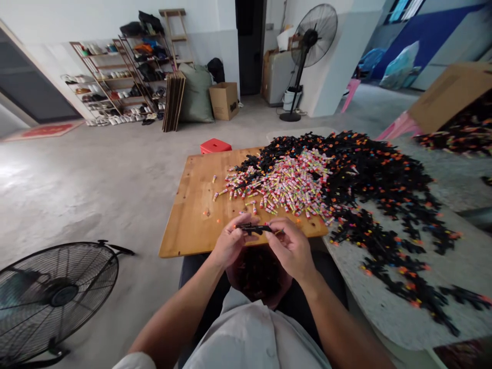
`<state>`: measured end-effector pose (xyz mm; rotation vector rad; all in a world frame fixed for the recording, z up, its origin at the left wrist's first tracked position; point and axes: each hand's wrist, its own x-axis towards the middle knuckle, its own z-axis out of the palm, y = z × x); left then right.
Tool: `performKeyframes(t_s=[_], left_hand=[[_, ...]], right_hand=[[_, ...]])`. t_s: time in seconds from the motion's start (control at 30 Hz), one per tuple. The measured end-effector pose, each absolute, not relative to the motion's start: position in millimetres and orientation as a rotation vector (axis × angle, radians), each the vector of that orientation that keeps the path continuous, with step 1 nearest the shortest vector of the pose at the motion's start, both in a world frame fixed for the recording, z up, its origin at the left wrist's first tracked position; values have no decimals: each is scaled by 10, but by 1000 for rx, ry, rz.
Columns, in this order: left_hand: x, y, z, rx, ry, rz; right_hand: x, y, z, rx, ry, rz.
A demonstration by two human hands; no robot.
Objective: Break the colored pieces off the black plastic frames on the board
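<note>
A small black toy gun (pixel 253 228) is held crosswise between my two hands, above the near edge of the wooden board (pixel 188 215). My left hand (pixel 229 240) closes on its left end. The fingers of my right hand (pixel 290 245) pinch its right end, where a small reddish bit shows. Just beyond lies a heap of small pink, white and yellow tubes (pixel 292 184) with red ends. Behind and right of them spreads a big pile of black toy guns (pixel 369 164) with orange tips. Below my hands, a container (pixel 257 274) of dark pieces sits between my legs.
A grey-white slab table (pixel 388 318) carries part of the pile on the right. A floor fan (pixel 63 294) stands at left. Further off are a red stool (pixel 215 145), a standing fan (pixel 309 38), shoe racks (pixel 115 77), and a tilted cardboard box (pixel 446 97).
</note>
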<state>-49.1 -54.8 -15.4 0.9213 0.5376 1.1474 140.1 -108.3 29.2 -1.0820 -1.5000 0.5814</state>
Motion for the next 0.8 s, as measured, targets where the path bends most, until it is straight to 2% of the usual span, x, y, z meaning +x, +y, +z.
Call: performKeyframes(t_s=[0.1,0.2,0.27,0.43,0.63,0.8], left_hand=[[-643,-460,-23,1444,663,1271],[-688,-430,155,2055,641,1127],[-669,-443,247,2253,607,1031],[-650,-503,296,2333,708,969],[-657,-570,193,2028,783,1081],[-634,-600,247,2117,764,1132]], right_hand=[[1428,-1060,292,-1075,-1637,460],[1421,-1040,279,-1063,-1733,407],[1407,-1033,288,-1056,-1787,385],[1410,-1063,341,-1100,-1884,439],[1455,-1139,297,-1199,-1584,718],[1443,-1183,285,-1212,-1477,781]])
